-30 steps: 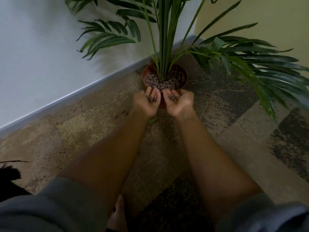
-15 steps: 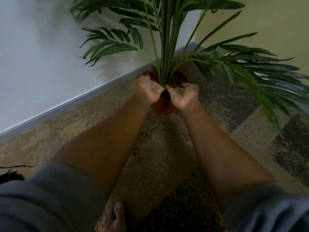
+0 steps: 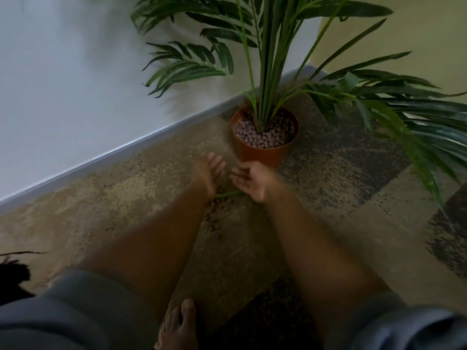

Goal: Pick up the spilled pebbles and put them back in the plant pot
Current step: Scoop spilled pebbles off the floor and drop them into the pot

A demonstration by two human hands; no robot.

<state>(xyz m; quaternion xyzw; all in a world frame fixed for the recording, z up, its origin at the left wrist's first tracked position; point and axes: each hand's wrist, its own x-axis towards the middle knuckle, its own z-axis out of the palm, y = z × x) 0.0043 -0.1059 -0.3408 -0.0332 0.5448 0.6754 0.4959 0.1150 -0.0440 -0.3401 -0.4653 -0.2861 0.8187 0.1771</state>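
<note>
- Reaching down toward the carpet [image 3: 106,203] is what both hands appear to be doing — the left hand [image 3: 206,173] and the right hand [image 3: 252,181] are hanging just in front of the plant pot [image 3: 262,154], fingers loose and spread, grasping nothing that I can make out through the blur.
- Lying on the floor between the forearms are a few spilled pebbles [image 3: 211,218], near a fallen green leaf [image 3: 228,194]; the pot itself is already looking heaped with pebbles around the stems.
- Gathering the next handful seems to be the step in hand — it is calling for a low scoop with cupped palms.
- Filling the corner is a patchy brown-and-tan carpet, meeting a pale wall [image 3: 63,84] at a grey skirting strip [image 3: 101,157].
</note>
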